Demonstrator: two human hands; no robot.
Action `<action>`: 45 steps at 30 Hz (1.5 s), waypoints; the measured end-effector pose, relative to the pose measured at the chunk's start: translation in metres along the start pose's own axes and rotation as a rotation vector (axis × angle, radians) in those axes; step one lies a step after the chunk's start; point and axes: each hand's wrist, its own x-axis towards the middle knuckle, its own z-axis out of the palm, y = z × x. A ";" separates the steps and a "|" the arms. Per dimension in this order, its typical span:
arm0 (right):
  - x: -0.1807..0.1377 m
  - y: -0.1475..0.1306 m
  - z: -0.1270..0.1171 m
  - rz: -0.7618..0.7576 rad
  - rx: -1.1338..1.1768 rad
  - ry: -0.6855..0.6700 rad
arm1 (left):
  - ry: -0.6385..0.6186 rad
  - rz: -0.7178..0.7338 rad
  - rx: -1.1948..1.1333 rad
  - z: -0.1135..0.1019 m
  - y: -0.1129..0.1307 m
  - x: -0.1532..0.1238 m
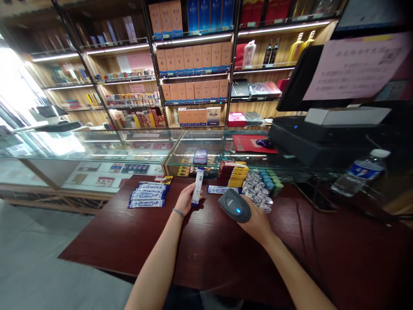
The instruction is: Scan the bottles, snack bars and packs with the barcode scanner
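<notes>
My left hand (186,199) is closed on a slim blue-and-white packet (198,187), held upright above the dark red table with its barcode side showing. In my right hand (258,219) is a black barcode scanner (235,206) with a lit blue light; its head points toward the packet, a short gap apart. Another such packet (222,189) lies flat just beyond the scanner. To the left, several like packets (147,194) lie in an overlapping pile. Behind the scanner stand stacked red-and-yellow boxes (234,173) and several small silver-topped cylinders (256,188).
A water bottle (359,172) and a phone (314,196) lie at the right, near a black cable. Beyond the table stands a glass display counter (135,144) with a red mat (248,144) and mouse (263,143). A monitor (298,79) bears a pink paper sheet (355,69).
</notes>
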 end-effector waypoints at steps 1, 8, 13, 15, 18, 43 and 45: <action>0.000 0.002 0.000 -0.016 -0.041 -0.016 | -0.001 0.004 -0.001 -0.001 0.000 0.001; 0.000 0.002 0.000 0.042 -0.069 -0.039 | -0.038 0.031 0.009 -0.006 -0.002 0.003; 0.003 -0.001 -0.005 0.214 0.058 0.115 | -0.114 0.148 0.093 -0.007 -0.007 0.008; 0.004 0.003 -0.006 0.249 0.080 0.236 | -0.118 0.306 0.284 -0.007 -0.012 0.011; 0.006 0.011 -0.009 0.324 0.096 0.380 | -0.137 0.639 0.744 -0.004 -0.023 0.014; 0.008 0.020 -0.015 0.366 0.107 0.432 | -0.384 0.935 1.513 0.047 -0.075 0.051; 0.007 0.022 -0.014 0.379 0.090 0.427 | -0.368 0.942 1.486 0.046 -0.075 0.052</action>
